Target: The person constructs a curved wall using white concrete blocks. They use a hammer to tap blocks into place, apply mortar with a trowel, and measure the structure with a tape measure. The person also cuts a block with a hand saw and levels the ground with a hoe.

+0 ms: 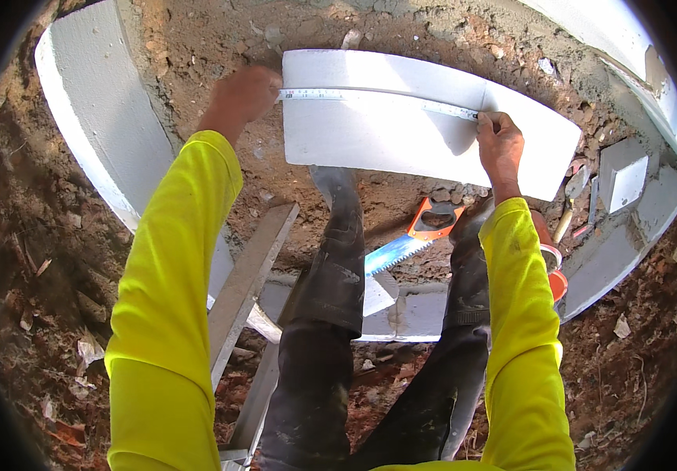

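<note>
A large white block with slightly curved long edges lies across the ground ahead of my legs. Over its top runs a pale measuring tape, stretched between both hands and lit brightly enough in the middle that its markings fade. My left hand is closed on the tape just off the block's left edge; whether the tape's case is inside that fist is hidden. Toward the block's right part, my right hand pinches the tape between thumb and fingers and rests against the block's surface.
Between my boots lies a handsaw with an orange and black handle. At the right are a trowel, a small white block and a red-orange container. A metal ladder leans by my left leg. A curved light-coloured wall surrounds the rough soil.
</note>
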The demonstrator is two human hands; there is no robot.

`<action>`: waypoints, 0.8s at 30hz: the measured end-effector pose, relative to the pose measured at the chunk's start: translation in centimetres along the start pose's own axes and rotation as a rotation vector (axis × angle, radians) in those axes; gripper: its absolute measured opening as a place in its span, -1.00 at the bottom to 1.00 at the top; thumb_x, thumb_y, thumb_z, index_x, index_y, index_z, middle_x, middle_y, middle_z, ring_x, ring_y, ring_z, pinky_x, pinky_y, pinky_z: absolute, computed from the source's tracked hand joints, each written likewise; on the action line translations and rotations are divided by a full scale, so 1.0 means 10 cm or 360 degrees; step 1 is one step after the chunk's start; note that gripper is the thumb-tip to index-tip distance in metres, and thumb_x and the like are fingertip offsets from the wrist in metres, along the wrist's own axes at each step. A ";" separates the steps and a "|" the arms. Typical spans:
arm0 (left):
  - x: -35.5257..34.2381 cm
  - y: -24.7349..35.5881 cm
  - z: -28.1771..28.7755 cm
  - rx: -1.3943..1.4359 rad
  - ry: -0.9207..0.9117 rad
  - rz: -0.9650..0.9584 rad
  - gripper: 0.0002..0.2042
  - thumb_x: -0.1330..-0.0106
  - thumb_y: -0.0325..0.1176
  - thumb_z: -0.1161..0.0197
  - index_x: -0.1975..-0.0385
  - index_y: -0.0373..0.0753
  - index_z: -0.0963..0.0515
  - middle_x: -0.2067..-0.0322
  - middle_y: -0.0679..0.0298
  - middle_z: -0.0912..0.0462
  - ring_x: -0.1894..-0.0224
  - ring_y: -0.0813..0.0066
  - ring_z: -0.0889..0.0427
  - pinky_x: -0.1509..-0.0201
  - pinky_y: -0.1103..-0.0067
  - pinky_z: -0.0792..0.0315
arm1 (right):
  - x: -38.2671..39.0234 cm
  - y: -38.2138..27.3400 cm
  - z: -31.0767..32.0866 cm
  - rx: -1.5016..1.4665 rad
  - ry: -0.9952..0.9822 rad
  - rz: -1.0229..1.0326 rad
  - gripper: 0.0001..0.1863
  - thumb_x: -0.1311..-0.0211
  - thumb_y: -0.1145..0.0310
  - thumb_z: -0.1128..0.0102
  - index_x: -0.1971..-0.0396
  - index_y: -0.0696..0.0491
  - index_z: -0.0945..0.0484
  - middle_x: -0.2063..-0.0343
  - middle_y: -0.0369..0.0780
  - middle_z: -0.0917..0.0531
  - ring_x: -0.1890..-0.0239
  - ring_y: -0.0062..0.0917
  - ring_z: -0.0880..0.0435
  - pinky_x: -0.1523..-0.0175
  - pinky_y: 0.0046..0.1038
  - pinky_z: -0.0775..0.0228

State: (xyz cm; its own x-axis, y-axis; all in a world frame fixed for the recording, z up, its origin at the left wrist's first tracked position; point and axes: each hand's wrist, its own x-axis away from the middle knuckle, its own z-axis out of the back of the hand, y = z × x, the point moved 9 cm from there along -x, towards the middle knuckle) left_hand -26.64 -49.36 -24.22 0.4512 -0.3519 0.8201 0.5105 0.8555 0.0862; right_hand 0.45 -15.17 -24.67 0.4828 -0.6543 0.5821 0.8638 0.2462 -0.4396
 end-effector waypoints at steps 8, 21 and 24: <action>0.01 0.05 0.00 -0.0129 -0.0136 0.0023 -0.81 -0.30 -0.19 -0.16 0.20 0.12 -0.70 0.13 0.29 -0.71 0.05 0.20 -0.67 -0.06 0.24 -0.52 | 0.01 0.00 -0.01 0.0058 0.0013 0.0106 -0.76 -0.30 0.30 -0.23 0.33 0.21 -0.62 0.58 -0.30 -0.62 0.52 -0.67 -0.52 0.36 -0.56 -0.40; 0.03 0.07 -0.02 -0.0026 -0.0123 -0.0017 -0.82 -0.26 -0.22 -0.17 0.30 -0.09 -0.68 0.24 0.15 -0.67 0.13 0.12 -0.64 0.02 0.22 -0.49 | 0.11 -0.03 0.01 0.0050 0.0012 -0.0031 -0.76 -0.23 0.29 -0.22 0.29 0.18 -0.64 0.45 -0.01 -0.69 0.35 -0.20 -0.70 0.13 -0.28 -0.49; 0.05 0.04 -0.05 -0.0033 -0.0069 -0.0032 -0.83 -0.25 -0.24 -0.17 0.32 -0.11 -0.67 0.25 0.13 -0.67 0.16 0.11 -0.64 0.05 0.23 -0.49 | 0.13 -0.07 0.02 0.0024 -0.0009 -0.0011 -0.77 -0.23 0.30 -0.20 0.30 0.18 -0.63 0.45 0.00 -0.69 0.35 -0.19 -0.70 0.13 -0.28 -0.49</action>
State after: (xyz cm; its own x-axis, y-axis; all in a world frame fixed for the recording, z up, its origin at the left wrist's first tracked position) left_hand -25.82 -49.36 -24.10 0.4088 -0.3514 0.8423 0.5342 0.8404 0.0914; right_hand 0.52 -16.07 -23.45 0.4773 -0.6519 0.5892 0.8693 0.2523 -0.4250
